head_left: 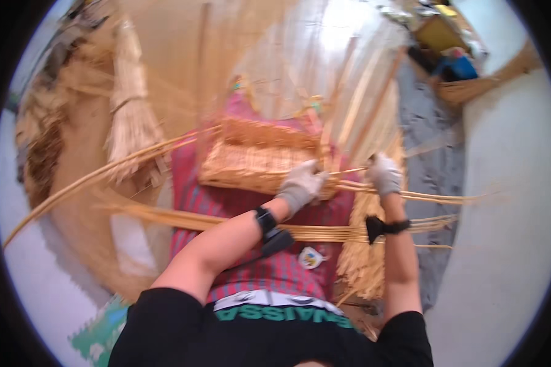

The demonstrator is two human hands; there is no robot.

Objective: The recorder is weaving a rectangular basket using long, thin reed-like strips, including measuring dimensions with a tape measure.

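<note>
A rectangular woven wicker basket [260, 174] rests on a red and grey checked cloth [190, 165] over my lap, its hollow facing up. My left hand [304, 182], in a pale work glove, grips its near right corner with curled fingers. To the right, my gloved right hand [384, 174] is closed on a thin wicker strand [352, 170] running out from that corner. Below it, loose strands [434, 196] stretch rightward. Another pair of long strands [98, 172] leaves the basket's left side. Motion blurs the fingertips and upright stakes [373, 113] beyond the basket.
A bundle of wicker rods [324, 233] lies across my lap under my forearms. Pale straw-like bundles stand on the left [128, 104] and at the right [364, 269]. A grey mat [431, 159] covers floor farther right, near a box of odds and ends [456, 92].
</note>
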